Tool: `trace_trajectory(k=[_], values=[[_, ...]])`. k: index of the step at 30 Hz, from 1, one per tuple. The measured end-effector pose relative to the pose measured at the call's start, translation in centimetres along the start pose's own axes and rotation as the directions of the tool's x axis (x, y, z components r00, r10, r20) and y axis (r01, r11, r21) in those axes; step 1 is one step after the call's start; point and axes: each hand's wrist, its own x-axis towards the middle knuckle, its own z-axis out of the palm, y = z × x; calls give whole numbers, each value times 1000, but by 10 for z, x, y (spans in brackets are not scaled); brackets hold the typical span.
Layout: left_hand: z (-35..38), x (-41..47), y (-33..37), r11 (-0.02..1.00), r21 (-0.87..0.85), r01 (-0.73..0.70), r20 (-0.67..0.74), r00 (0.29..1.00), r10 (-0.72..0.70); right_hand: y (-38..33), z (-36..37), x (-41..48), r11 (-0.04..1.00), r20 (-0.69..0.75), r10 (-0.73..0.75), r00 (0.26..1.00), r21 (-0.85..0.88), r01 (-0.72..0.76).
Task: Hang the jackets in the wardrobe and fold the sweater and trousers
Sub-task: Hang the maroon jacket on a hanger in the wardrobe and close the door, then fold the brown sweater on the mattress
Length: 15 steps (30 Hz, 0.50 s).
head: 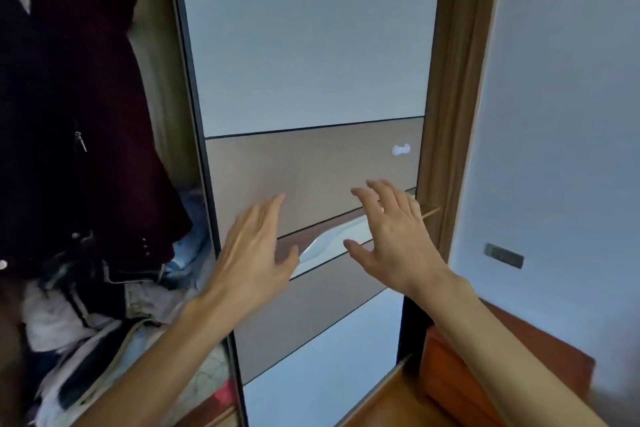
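Head view: both bare forearms reach in from 6 o'clock. The left hand (256, 246) is released, fingers straight and together, laid toward the tan band of the sliding wardrobe door (311, 45). The right hand (391, 239), at its 3 o'clock, is also released, fingers spread over the door's pale recessed grip (329, 243); whether either touches the door I cannot tell. A maroon jacket (86, 97) hangs inside the wardrobe at 9 o'clock, above a heap of clothes (86, 315) at 8 o'clock. A wooden cabinet (467, 374) stands at 4 o'clock.

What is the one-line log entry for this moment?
left hand: open, at sliding wardrobe door with beige band | right hand: open, same door | dark maroon jacket: hanging inside, left
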Motion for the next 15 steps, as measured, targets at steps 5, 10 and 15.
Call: trace_trajectory(k=[5, 10, 15], values=[[46, -15, 78, 990, -113, -88, 49, 994, 94, 49, -28, -60, 995, 69, 100, 993, 19, -102], [78, -13, 126, 961, -209, -179, 103, 974, 204, 90, -56, -110, 982, 49, 183, 982, -50, -181], [108, 4, 156, 929, -281, -243, 163, 941, 295, 125, -78, -139, 949, 11, 301, 954, -106, -298]])
